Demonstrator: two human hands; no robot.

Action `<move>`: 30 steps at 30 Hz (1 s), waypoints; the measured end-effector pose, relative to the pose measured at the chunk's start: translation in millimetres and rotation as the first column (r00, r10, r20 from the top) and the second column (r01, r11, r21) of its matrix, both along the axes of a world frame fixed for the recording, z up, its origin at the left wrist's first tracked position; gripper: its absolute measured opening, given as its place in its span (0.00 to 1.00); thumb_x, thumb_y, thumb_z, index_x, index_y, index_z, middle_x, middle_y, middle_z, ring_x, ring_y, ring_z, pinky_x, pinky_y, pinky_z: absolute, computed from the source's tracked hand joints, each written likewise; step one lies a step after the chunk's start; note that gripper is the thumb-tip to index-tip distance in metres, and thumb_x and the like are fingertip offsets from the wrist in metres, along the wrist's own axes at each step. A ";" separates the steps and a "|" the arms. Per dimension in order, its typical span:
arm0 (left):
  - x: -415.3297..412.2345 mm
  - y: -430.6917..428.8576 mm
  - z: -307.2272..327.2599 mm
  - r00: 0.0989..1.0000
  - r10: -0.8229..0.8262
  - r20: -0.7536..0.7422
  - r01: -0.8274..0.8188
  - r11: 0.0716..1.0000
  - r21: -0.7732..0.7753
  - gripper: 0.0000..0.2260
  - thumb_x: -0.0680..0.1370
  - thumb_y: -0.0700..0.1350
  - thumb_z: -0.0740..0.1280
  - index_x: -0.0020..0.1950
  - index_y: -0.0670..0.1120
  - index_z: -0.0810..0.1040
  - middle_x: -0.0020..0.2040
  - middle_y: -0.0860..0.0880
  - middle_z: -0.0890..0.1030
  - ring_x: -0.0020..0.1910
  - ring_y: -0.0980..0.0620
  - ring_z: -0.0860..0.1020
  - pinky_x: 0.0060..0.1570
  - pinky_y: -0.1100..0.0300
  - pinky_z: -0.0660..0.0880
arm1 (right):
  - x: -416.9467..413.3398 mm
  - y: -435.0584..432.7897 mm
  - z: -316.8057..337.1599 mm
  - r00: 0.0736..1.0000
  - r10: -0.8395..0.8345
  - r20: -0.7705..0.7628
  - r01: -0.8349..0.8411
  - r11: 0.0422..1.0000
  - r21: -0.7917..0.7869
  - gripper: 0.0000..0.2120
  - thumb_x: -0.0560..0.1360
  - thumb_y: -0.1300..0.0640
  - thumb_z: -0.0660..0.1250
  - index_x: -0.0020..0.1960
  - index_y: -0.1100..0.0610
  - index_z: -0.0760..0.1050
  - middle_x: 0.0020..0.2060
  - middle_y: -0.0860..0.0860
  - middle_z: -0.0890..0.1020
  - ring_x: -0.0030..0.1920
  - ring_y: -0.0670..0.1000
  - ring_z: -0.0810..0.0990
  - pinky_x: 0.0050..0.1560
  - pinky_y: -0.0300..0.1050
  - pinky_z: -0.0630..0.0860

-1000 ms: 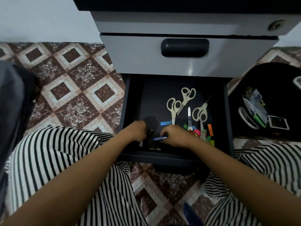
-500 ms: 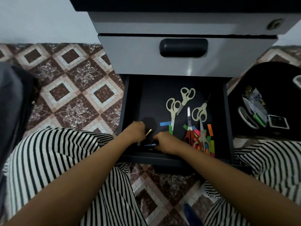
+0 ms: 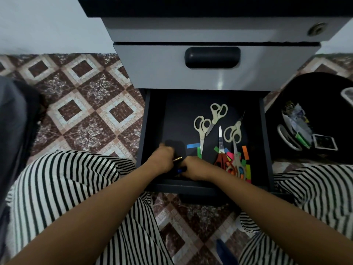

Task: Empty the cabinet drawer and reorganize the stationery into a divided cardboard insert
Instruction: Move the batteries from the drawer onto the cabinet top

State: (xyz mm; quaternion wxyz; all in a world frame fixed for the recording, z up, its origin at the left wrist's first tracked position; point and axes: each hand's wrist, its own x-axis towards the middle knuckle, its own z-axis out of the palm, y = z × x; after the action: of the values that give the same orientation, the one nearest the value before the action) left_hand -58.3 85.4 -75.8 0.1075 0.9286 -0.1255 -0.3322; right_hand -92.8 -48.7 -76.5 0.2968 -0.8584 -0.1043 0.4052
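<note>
Nearest, at the front of the drawer (image 3: 151, 131), a gold-tipped piece (image 3: 177, 159) is gripped in the curled fingers of the left hand (image 3: 162, 159). A blue pen (image 3: 180, 170), lying crosswise, is pinched under the right hand (image 3: 196, 169). Both are judged light, stiff and slippery, best taken mid-barrel. Farther back, cream scissors (image 3: 200, 129) are laid with blades pointing toward the person.

**One head-worn wide-angle view**

The scene is viewed from the head, forward and steeply down over the lap (image 3: 76, 188). The open drawer (image 3: 177, 119) is framed centrally at arm's reach, with the cabinet front (image 3: 152, 73) caught above it.
</note>
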 end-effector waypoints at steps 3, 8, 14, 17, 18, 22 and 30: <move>2.4 -1.1 3.6 0.999 0.030 0.015 -0.030 0.999 -0.011 0.08 0.77 0.40 0.62 0.52 0.38 0.77 0.52 0.39 0.79 0.52 0.43 0.77 0.50 0.56 0.74 | -1.6 -0.9 0.2 0.999 -0.030 0.021 0.029 0.999 0.016 0.07 0.75 0.61 0.65 0.48 0.64 0.78 0.46 0.59 0.81 0.44 0.54 0.77 0.41 0.42 0.68; 7.4 -1.7 4.9 0.997 0.075 0.008 -0.074 0.996 -0.044 0.07 0.75 0.40 0.65 0.52 0.40 0.79 0.51 0.41 0.81 0.48 0.45 0.80 0.48 0.57 0.76 | 0.2 -7.0 5.2 0.997 -0.052 0.051 0.051 0.998 0.036 0.05 0.75 0.61 0.66 0.43 0.63 0.79 0.37 0.53 0.77 0.37 0.48 0.72 0.35 0.39 0.65; 12.7 -2.9 19.2 0.977 0.207 0.047 -0.194 0.961 -0.195 0.08 0.74 0.40 0.69 0.52 0.41 0.81 0.50 0.43 0.82 0.50 0.48 0.80 0.43 0.67 0.69 | 7.2 -24.8 17.3 0.972 -0.213 0.100 0.211 0.977 0.025 0.09 0.74 0.57 0.69 0.35 0.50 0.76 0.31 0.47 0.74 0.33 0.44 0.71 0.31 0.34 0.63; 15.4 -6.0 35.3 0.957 0.278 0.079 -0.247 0.927 -0.281 0.10 0.73 0.42 0.70 0.53 0.41 0.81 0.50 0.44 0.82 0.50 0.48 0.80 0.41 0.67 0.68 | 10.0 -34.8 33.4 0.948 -0.274 0.161 0.274 0.962 0.022 0.07 0.74 0.56 0.69 0.49 0.59 0.81 0.30 0.47 0.73 0.31 0.43 0.70 0.30 0.36 0.62; 16.4 -6.8 40.5 0.950 0.300 0.085 -0.261 0.915 -0.306 0.10 0.73 0.42 0.71 0.53 0.41 0.81 0.49 0.44 0.82 0.49 0.48 0.79 0.40 0.67 0.68 | 12.1 -38.0 38.6 0.939 -0.299 0.168 0.298 0.954 0.037 0.07 0.74 0.57 0.69 0.49 0.59 0.81 0.28 0.46 0.72 0.29 0.43 0.69 0.30 0.35 0.62; 18.6 -9.1 67.4 0.933 0.348 0.093 -0.282 0.867 -0.411 0.09 0.72 0.43 0.72 0.51 0.43 0.81 0.45 0.48 0.80 0.41 0.55 0.76 0.36 0.69 0.70 | 19.6 -50.1 70.7 0.900 -0.376 0.223 0.370 0.927 0.067 0.09 0.75 0.56 0.68 0.52 0.58 0.81 0.27 0.48 0.73 0.27 0.44 0.68 0.28 0.35 0.63; 22.7 -12.5 154.8 0.917 0.396 -0.035 -0.329 0.705 -0.629 0.07 0.71 0.40 0.73 0.47 0.40 0.81 0.31 0.51 0.76 0.24 0.63 0.74 0.31 0.70 0.74 | 24.6 -68.9 165.7 0.810 -0.473 0.346 0.421 0.881 0.216 0.11 0.75 0.57 0.68 0.55 0.59 0.80 0.42 0.60 0.83 0.37 0.50 0.77 0.43 0.47 0.76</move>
State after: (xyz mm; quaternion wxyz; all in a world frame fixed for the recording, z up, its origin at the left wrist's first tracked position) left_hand -35.6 72.9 79.0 0.4645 0.8623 -0.0482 -0.1961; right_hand -68.2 -117.6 89.2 0.4120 -0.9005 0.0180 0.1378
